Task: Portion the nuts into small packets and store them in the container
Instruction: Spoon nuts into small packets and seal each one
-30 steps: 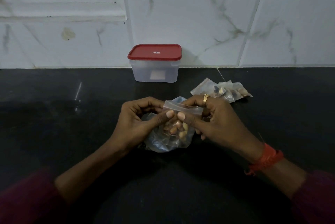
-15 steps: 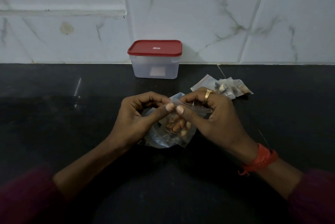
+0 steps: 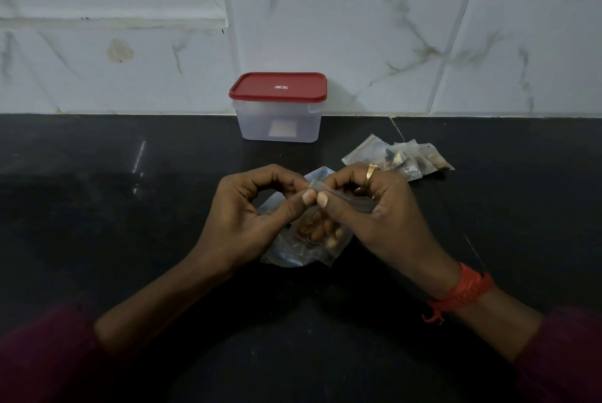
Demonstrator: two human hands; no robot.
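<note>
A clear small packet (image 3: 322, 218) is pinched at its top strip by the left hand (image 3: 247, 220) and right hand (image 3: 384, 217), above the counter (image 3: 163, 239). The strip runs left-right, mouth upward; brown nuts (image 3: 312, 231) are seen inside.

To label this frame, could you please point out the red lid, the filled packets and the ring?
red lid (image 3: 277, 86): head view, top centre.
filled packets (image 3: 399, 158): head view, pile's middle.
ring (image 3: 370, 171): head view, gold band.

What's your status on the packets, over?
Left hand and right hand pinch small packet at top edge. Container shut, lid on. Filled packets beyond right hand.
</note>
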